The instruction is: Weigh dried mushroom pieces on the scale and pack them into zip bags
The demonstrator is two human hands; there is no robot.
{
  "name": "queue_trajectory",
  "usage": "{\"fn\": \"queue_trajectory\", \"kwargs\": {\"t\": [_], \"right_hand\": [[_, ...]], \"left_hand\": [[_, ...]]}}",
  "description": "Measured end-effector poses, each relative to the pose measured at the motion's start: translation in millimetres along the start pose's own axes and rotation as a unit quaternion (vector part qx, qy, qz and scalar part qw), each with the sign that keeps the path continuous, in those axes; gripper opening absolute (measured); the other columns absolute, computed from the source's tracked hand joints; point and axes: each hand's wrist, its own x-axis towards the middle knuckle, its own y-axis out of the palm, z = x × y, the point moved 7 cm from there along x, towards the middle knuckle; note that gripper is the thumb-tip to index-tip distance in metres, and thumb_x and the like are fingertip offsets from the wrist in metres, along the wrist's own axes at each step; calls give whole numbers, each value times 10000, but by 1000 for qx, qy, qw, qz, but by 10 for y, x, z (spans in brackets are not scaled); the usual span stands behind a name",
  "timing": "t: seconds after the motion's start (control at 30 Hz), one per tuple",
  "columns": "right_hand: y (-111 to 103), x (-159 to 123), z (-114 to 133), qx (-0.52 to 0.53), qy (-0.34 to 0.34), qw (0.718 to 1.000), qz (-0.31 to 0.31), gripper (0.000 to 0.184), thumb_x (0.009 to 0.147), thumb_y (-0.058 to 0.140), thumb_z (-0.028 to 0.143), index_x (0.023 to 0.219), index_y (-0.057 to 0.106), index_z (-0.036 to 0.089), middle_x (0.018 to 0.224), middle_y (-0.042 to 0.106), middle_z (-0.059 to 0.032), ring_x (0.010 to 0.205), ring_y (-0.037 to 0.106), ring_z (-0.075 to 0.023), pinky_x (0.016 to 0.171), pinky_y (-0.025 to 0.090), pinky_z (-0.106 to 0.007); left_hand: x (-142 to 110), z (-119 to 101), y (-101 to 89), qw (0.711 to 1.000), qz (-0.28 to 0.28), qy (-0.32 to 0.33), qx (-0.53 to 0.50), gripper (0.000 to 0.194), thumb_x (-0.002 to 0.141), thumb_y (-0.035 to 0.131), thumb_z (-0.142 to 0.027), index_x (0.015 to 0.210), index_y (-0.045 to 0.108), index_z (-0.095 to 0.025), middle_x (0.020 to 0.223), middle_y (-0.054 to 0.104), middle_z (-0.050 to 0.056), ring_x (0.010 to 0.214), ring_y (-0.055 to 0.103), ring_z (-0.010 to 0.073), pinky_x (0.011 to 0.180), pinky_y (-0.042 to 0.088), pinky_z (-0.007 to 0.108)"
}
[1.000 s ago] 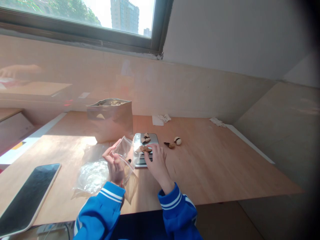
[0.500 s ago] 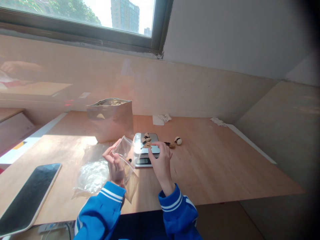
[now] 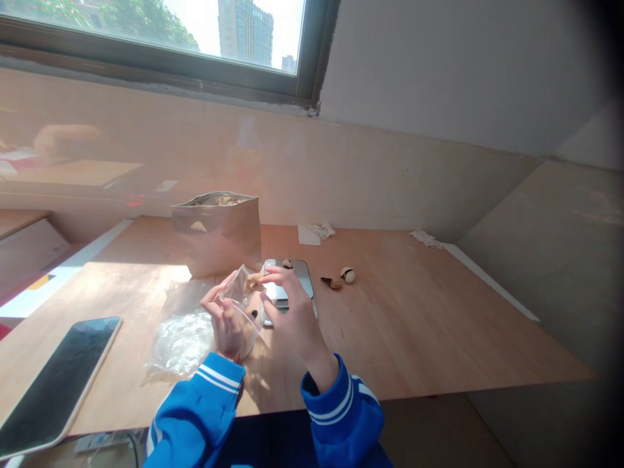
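Note:
My left hand (image 3: pixel 227 320) grips a clear zip bag (image 3: pixel 249 325) and keeps its mouth spread apart. At that mouth, my right hand (image 3: pixel 295 315) pinches a tan, dried piece that looks like a dried mushroom (image 3: pixel 254 282). Something small and dark shows inside the bag. Behind my right hand is a kitchen scale (image 3: pixel 301 273) with a metal plate, partly covered by the hand. Another dried piece (image 3: pixel 287 264) shows on the plate's far side; the rest of the plate and the display are mostly hidden.
Two brown-and-white dried pieces (image 3: pixel 347 275) lie right of the scale. A large open foil pouch (image 3: pixel 219 237) stands behind my left hand. Clear plastic bags (image 3: pixel 178 338) lie at left, beside a phone (image 3: pixel 63 383). Crumpled tissue (image 3: pixel 322 230) rests by the wall.
My right hand has moved left from over the scale to the zip bag's mouth, carrying dried mushroom. My left hand has stayed in place with the bag.

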Motion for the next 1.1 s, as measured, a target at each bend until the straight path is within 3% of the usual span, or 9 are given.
{"fn": "queue_trajectory", "kwargs": {"t": [0.17,0.33,0.4,0.5,0.6,0.77,0.97,1.03,1.1], "right_hand": [[267,42,-4,13,16,991,135,206,862,534,158,1047,606,216,1275,570,-66,1217,523,-168,1030,447,-338],[208,82,-82,1,34,994,100,195,905,521,272,1067,624,236,1330,553,-48,1243,503,-165,1067,406,-352],[133,110,-250,-28,45,998,41,219,928,457,260,1069,624,238,1324,557,-49,1252,493,-168,1075,392,-366],[93,143,-669,-100,76,992,-22,296,926,381,201,1116,608,202,1321,551,-85,1265,473,-184,1061,397,-376],[204,166,-1106,-204,96,974,17,360,863,462,170,1209,559,140,1372,493,-153,1316,407,-252,1080,349,-454],[283,160,-1424,-266,129,953,64,294,821,526,176,1105,599,153,1217,586,-155,1168,508,-267,1005,386,-448],[77,142,-1207,-68,189,979,-37,234,851,540,339,1005,570,166,1019,650,-105,939,606,-209,821,487,-342],[-8,135,-1064,47,225,970,-86,305,832,563,441,974,537,173,965,656,-88,871,626,-188,737,509,-304],[-6,159,-866,162,247,953,-74,339,822,557,510,913,517,185,880,657,-56,803,633,-167,687,518,-281]], "left_hand": [[-3,-83,21,999,-9,-30,-23,284,945,361,-434,1120,385,-212,1232,552,161,1111,584,251,898,480,510],[4,-142,37,999,9,-42,-33,280,943,354,-444,1127,363,-233,1269,536,175,1027,630,250,744,548,464],[8,-110,19,999,13,-42,-20,260,939,370,-440,1108,372,-242,1267,547,163,950,653,227,720,556,441],[23,-70,-42,1000,-8,-18,20,240,939,383,-426,1076,400,-229,1207,584,153,985,642,225,867,511,481],[38,-64,-43,999,-5,-5,39,280,936,385,-437,1073,404,-194,1180,583,187,1044,620,256,918,474,518],[44,-105,12,999,21,-29,33,289,927,378,-471,1053,403,-212,1212,562,213,796,673,229,678,546,445],[37,-110,32,999,32,-43,-4,274,932,375,-460,1062,383,-219,1250,551,218,640,648,179,532,523,371],[32,-100,38,998,32,-53,-11,283,930,380,-463,1067,380,-216,1272,537,213,666,652,178,537,526,362],[23,-93,41,998,27,-61,-23,291,928,390,-462,1074,380,-211,1287,527,204,738,664,186,583,541,365]]}}
